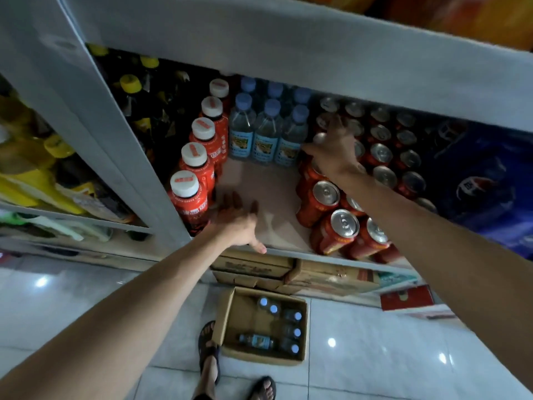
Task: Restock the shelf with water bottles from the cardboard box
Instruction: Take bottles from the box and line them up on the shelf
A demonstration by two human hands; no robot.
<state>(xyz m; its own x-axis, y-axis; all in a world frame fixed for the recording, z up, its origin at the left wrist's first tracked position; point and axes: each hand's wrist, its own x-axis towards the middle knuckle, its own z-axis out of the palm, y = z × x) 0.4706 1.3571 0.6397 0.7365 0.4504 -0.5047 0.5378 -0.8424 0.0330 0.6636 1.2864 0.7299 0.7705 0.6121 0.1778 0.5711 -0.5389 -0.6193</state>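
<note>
We find both hands empty: left hand point(239, 223) spread over shelf point(274, 194), right hand point(334, 148) splayed above cans point(326, 197) | water bottles point(256, 341) in cardboard box point(227, 321) | risk: right forearm topples the tilted front cans.

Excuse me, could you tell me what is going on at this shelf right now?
A person is restocking a shelf with water bottles. Both hands are inside the shelf and hold nothing. The left hand is open over the bare patch in front of the water bottles. The right hand is spread over the red cans beside them. The cardboard box on the floor is open, with several bottles left inside.
</note>
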